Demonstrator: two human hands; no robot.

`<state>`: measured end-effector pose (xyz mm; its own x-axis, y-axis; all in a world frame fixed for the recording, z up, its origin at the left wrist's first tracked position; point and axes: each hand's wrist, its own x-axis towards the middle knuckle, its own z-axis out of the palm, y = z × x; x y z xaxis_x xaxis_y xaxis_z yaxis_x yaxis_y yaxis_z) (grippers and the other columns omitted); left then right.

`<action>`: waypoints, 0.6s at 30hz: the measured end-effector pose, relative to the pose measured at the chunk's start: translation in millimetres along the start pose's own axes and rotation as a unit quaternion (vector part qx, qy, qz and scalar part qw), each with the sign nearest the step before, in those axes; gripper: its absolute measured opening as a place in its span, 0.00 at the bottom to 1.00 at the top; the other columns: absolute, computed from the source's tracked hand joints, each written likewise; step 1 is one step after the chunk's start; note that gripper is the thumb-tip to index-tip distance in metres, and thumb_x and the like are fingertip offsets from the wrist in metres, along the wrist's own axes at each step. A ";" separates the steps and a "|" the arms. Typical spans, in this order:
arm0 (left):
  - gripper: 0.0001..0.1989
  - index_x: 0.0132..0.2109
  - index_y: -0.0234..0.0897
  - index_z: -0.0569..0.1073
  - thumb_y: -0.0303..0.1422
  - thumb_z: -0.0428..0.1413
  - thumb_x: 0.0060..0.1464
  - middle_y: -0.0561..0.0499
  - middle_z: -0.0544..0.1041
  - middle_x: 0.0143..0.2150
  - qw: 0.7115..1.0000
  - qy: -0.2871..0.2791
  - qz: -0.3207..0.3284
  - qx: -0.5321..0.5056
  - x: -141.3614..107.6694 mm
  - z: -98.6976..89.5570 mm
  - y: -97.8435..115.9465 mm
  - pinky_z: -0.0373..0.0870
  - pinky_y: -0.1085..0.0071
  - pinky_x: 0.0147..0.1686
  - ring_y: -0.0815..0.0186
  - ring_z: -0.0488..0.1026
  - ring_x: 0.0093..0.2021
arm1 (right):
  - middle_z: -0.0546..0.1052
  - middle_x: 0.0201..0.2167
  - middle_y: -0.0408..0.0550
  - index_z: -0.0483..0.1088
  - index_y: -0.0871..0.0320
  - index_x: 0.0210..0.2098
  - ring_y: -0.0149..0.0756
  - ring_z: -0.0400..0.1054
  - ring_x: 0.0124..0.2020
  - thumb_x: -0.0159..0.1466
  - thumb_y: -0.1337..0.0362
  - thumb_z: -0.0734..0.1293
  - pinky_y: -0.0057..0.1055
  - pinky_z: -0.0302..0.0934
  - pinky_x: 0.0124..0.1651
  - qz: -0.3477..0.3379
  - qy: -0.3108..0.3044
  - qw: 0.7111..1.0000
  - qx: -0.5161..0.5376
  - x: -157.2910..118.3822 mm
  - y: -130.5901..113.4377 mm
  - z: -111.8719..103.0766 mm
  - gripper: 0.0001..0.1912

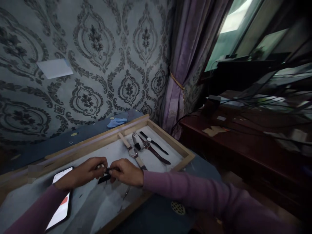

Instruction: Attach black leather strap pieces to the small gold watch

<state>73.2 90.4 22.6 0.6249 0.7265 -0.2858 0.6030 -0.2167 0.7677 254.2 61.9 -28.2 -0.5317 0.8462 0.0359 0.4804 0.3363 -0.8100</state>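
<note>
My left hand (85, 172) has its fingers closed around a small watch with a shiny round case (100, 166). Pinched at its side, my right hand (128, 172) grips the black strap (104, 179) of that watch; the fingers hide where strap and case meet. Both hands are close together above the white floor of a wooden-framed tray (170, 138). Beyond them in the tray lie a beige-strapped watch (133, 152), a white-strapped watch (138, 141), a brown-strapped watch (156, 154) and a black-strapped watch (158, 146). A thin metal tool (126, 193) rests near the front frame.
Beneath my left forearm lies a phone (59, 213) with its screen lit. Behind the tray is a blue cloth (117, 122), against the patterned wall (97, 65). A purple curtain (185, 48) hangs at the corner. The dark red desk (234, 146) at right carries cables and papers.
</note>
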 end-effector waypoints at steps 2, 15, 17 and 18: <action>0.09 0.28 0.38 0.69 0.39 0.56 0.47 0.56 0.66 0.21 1.000 -0.018 0.000 0.007 16.9 -6.8 -0.9 0.56 0.75 0.24 0.68 0.61 0.23 | 0.76 0.26 0.47 0.72 0.61 0.34 0.34 0.68 0.29 0.59 0.69 0.63 0.26 0.57 0.32 0.017 0.037 0.999 -0.034 -4.2 1.8 -2.1 0.06; 0.05 0.20 0.39 0.67 0.26 0.53 0.37 0.55 0.65 0.20 0.978 -0.055 0.045 0.195 113.6 -17.6 -4.6 0.56 0.71 0.28 0.64 0.63 0.24 | 0.76 0.36 0.53 0.74 0.63 0.38 0.40 0.69 0.42 0.60 0.70 0.63 0.32 0.62 0.45 0.010 0.117 0.987 -0.113 -77.4 18.1 -26.0 0.09; 0.06 0.20 0.39 0.67 0.24 0.53 0.38 0.54 0.66 0.22 0.969 -0.031 0.065 0.235 117.5 -15.7 -4.8 0.56 0.70 0.31 0.62 0.64 0.28 | 0.76 0.36 0.53 0.74 0.63 0.38 0.40 0.70 0.41 0.60 0.71 0.63 0.32 0.62 0.44 0.016 0.112 0.987 -0.112 -78.6 17.0 -26.4 0.09; 0.06 0.21 0.39 0.67 0.23 0.52 0.39 0.53 0.66 0.23 0.965 -0.020 0.071 0.251 117.7 -14.6 -5.5 0.56 0.69 0.33 0.61 0.64 0.30 | 0.76 0.36 0.53 0.74 0.64 0.38 0.40 0.70 0.41 0.60 0.71 0.63 0.32 0.62 0.44 0.018 0.106 0.988 -0.112 -78.3 16.4 -26.5 0.09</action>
<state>136.3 186.6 -6.9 0.7317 0.6426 -0.2273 0.6677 -0.6088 0.4284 322.2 12.1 -28.8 -0.3641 0.9190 0.1510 0.6510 0.3671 -0.6644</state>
